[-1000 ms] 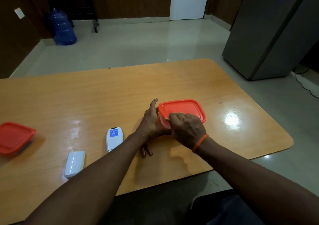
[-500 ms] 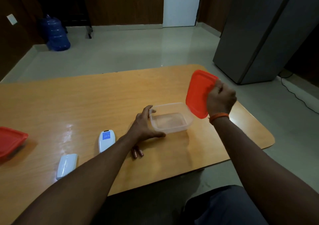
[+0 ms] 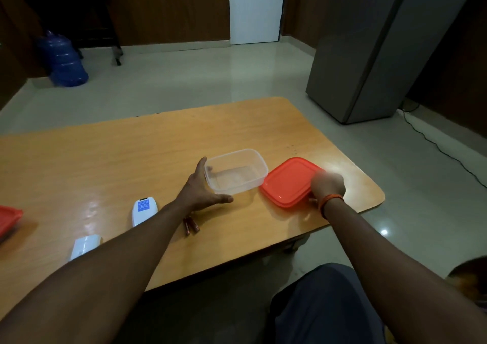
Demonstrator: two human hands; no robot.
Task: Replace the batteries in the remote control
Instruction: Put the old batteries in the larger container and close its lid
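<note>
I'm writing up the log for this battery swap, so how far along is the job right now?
Done: the remote lies open, back up, its cover set aside, two batteries out on the table. In hand: the left hand steadies the empty clear container while the right hand lays its orange lid down. Left: fitting batteries and closing the cover.

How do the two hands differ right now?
The left hand is open, fingers spread against the clear container; the right hand is curled on the red lid. The right hand looks motion-blurred and has an orange wristband; the left hand is sharp, wrist bare. Both rest at table level.
</note>
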